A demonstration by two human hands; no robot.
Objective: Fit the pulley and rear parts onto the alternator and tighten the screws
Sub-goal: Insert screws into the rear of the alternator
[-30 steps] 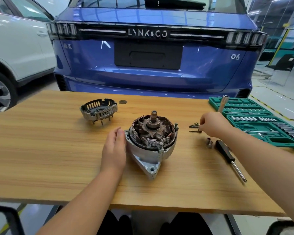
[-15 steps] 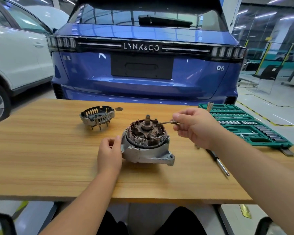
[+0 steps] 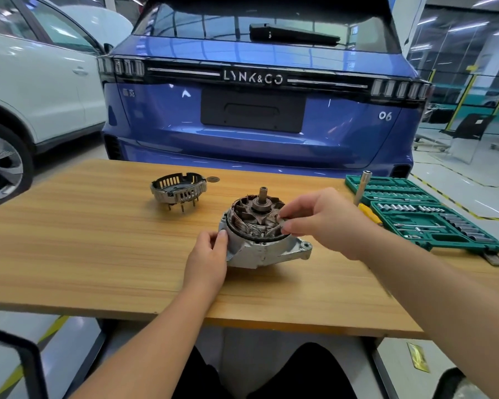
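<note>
The alternator is stood near the middle of the wooden table with its open end and shaft facing up, so that the copper windings are exposed. The housing is steadied at its left side by the left hand, whose thumb and fingers are curled against the rim. A thin metal part, apparently a long screw, is pinched between the thumb and fingers of the right hand and is held at the right edge of the winding ring; its tip cannot be made out clearly.

The step in hand is judged to be the seating of this screw in its hole at the housing edge. It is best done with the screw kept in line with the hole, lowered without being dragged across the windings, and turned by the fingers alone until the thread is felt to catch. The housing should be held firm by the left hand so that it is not tipped on its mounting ear.

The slotted rear cover is left lying apart, behind and to the left, not yet fitted. The green socket set is opened at the right, with a yellow-handled tool beside it.
</note>
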